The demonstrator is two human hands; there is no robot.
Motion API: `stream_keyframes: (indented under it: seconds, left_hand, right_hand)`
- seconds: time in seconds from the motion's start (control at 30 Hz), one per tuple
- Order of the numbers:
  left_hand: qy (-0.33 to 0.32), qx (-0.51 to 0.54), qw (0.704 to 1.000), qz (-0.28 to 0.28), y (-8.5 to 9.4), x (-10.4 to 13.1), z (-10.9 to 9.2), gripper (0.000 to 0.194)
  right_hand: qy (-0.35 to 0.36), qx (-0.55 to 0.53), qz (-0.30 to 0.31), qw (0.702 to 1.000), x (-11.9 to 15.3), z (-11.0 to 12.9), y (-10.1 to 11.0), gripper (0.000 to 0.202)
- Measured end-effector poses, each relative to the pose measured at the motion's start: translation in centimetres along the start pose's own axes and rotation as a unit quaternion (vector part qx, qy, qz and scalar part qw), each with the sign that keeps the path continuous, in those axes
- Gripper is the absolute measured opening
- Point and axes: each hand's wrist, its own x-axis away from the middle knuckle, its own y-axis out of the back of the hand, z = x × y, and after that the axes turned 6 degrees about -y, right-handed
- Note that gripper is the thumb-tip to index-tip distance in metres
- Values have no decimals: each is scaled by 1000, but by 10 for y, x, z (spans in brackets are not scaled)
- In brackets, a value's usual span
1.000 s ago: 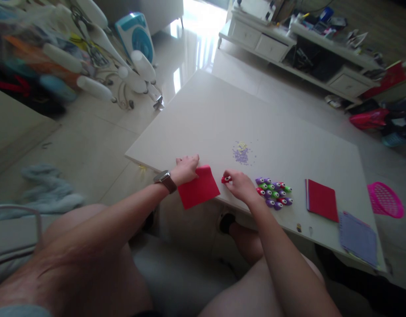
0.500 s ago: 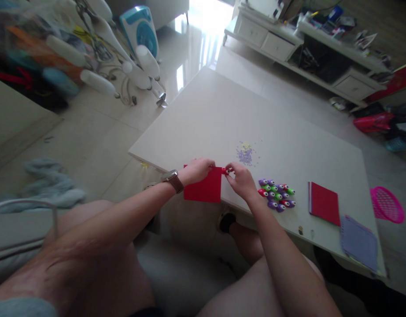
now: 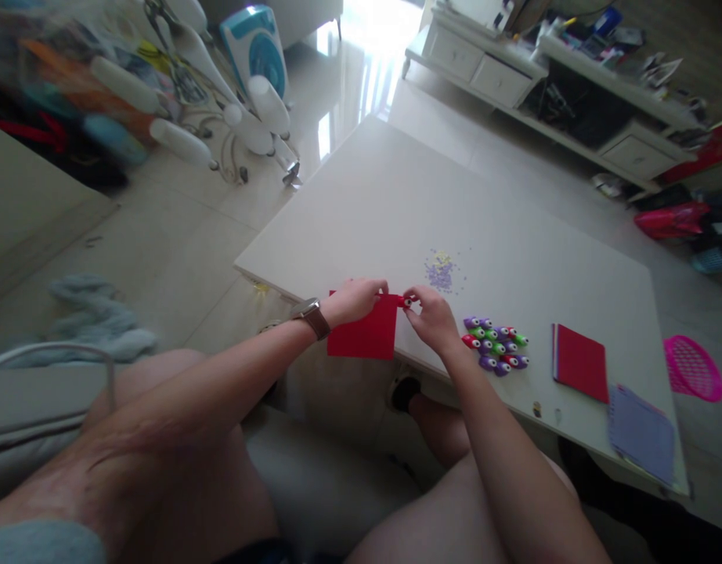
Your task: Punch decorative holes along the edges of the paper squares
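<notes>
A red sheet [image 3: 364, 333] lies at the table's near edge and juts out past it. My left hand [image 3: 361, 299], with a watch on the wrist, rests on the sheet's top part, its fingers closed on the sheet. At the sheet's upper right corner, my right hand [image 3: 430, 313] pinches a small red punch [image 3: 405, 301] with a round eye-like spot. Purple and yellow paper bits [image 3: 440, 274] are scattered just beyond the right hand. Several purple, green and red punches [image 3: 495, 345] stand in a cluster to the right.
Farther right on the table [image 3: 361, 204] are a red stack of sheets [image 3: 579, 363] and a purple stack [image 3: 641, 435]. A pink basket [image 3: 694, 368] is beyond the right edge. A white cabinet [image 3: 496, 82] stands behind, and a blue-white fan [image 3: 258, 55] back left.
The whole view has shifted slightly, with things a little farther right. Both hands keep their places at the red sheet and punch.
</notes>
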Motion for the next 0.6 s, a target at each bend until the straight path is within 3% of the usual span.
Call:
stream_keyframes:
  seconds: [0.6]
  left_hand:
    - [-2,-2,1000,1,-3,-1,1,35]
  right_hand:
    - [4,5,5,1000,-1,-2,-1,15]
